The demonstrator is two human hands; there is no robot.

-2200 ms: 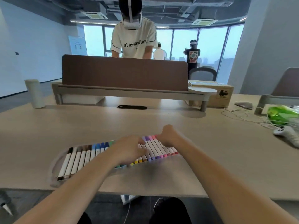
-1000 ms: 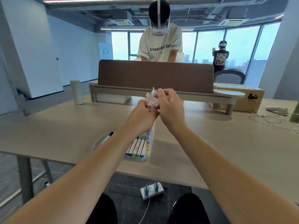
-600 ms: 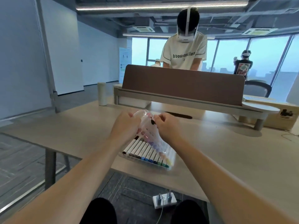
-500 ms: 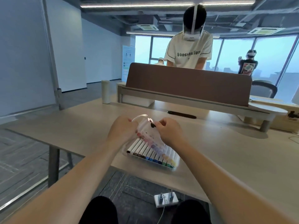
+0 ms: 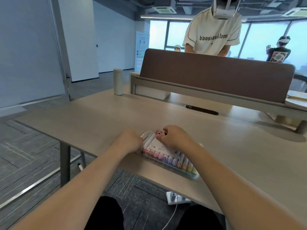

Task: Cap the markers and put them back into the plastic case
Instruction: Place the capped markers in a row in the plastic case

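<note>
1. I'm looking into an open office with a wall of windows at the back. A pale wooden table (image 5: 232, 138) fills the middle of my view, with a brown divider panel (image 5: 216, 77) standing along its far side.
2. A person in a white T-shirt (image 5: 212, 37) stands behind the panel wearing a headset. Another person in a dark shirt (image 5: 279, 53) is near the glass.
3. A beige cylindrical bottle (image 5: 118, 81) stands upright at the table's far left corner. A dark cable slot (image 5: 201, 109) is set into the tabletop in front of the panel.
4. The plastic case (image 5: 186, 173) lies flat on the table, close to its near edge. It runs diagonally from under both hands toward the lower right.
5. The markers (image 5: 166, 159) lie side by side in the case, all capped as far as I can see. The caps face me, going from red and pink through purple to yellow and green.
6. My left hand (image 5: 131, 141) sits against the case's left end with its fingers curled round that end. The fingertips themselves are hidden.
7. My right hand (image 5: 174, 138) rests on top of the case at its far edge, pinching the clear plastic there. The two hands are near each other, with only the case's corner between them.
8. A white power strip (image 5: 176, 197) lies on the carpet below the table.
</note>
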